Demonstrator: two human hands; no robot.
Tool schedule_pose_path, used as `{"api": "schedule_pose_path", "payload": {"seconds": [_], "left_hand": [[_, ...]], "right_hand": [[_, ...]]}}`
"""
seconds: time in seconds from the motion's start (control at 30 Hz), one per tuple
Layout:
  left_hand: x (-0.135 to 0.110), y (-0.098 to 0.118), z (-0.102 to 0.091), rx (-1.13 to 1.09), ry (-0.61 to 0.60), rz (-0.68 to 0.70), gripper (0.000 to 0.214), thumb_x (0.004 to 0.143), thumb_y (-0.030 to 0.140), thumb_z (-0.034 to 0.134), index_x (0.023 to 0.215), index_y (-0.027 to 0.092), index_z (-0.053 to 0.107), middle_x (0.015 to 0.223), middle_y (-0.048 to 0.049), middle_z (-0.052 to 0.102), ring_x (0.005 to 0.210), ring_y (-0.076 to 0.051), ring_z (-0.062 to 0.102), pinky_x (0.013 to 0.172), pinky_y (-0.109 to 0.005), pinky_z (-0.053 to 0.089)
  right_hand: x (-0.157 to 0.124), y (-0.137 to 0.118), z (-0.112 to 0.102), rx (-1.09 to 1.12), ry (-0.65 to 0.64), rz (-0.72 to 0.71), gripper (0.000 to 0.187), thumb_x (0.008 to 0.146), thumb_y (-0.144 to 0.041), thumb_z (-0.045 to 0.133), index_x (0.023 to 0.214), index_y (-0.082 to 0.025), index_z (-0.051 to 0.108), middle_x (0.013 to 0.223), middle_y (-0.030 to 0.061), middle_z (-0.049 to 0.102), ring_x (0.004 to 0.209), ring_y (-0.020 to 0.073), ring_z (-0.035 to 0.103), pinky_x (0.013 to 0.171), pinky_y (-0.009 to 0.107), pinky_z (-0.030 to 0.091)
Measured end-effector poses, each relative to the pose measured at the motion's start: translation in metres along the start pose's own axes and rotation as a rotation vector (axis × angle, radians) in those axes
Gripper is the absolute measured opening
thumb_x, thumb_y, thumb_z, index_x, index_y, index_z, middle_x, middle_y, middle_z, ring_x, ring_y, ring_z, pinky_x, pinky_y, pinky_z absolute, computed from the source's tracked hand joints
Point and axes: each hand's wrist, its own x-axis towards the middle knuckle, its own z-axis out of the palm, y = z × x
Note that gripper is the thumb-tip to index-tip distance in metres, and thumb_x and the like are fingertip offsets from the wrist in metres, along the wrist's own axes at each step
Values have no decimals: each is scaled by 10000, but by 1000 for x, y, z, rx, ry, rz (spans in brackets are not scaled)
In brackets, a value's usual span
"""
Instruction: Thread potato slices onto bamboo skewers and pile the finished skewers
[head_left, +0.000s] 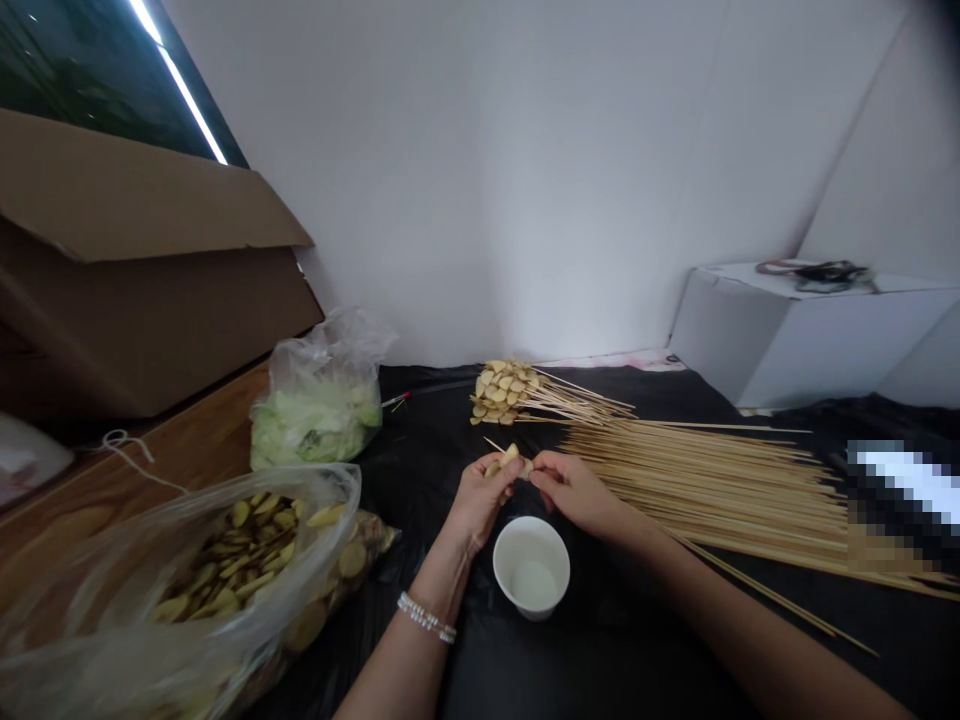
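My left hand (480,497) is closed on yellowish potato slices (511,458) threaded on a thin bamboo skewer (493,444) whose tip pokes out up and to the left. My right hand (571,488) pinches the same skewer from the right, fingers pressed together just beside the slices. Both hands hover above a white paper cup (531,566) with a little liquid in it. Beyond them lies a pile of finished potato skewers (510,390).
A broad heap of bare bamboo skewers (720,485) spreads to the right on the black table cover (600,650). A clear bag of potato slices (247,555) sits at the near left, a bag of green leaves (319,415) behind it, a cardboard box (142,270) further left, a white box (795,330) at far right.
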Motion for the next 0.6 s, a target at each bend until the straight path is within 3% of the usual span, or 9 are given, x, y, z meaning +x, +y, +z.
{"api": "schedule_pose_path", "payload": {"seconds": [0.17,0.37,0.6], "left_hand": [[0,-1,0,31,-6,10,342,555,384,814,652,128,609,523,40,500,446,-31,372,439,-181,253],[0,-1,1,11,-1,-2,336,543,359,824,648,125,607,547,35,517,450,-25,378,442,-170,256],[-2,-2,0,16,-53,-33,308,553,346,823,653,111,651,571,17,537,462,-22,396,438,-159,278]], "right_hand": [[-3,-5,2,-19,-10,-26,161,856,-283,464,748,-189,537,525,-55,499,468,90,447,467,202,327],[-2,-2,1,-163,29,-62,238,878,-278,439,674,-188,524,535,-37,527,500,91,466,501,205,326],[-2,2,-1,-175,-11,-42,274,884,-356,442,684,-188,525,543,-40,537,472,87,456,485,209,314]]}}
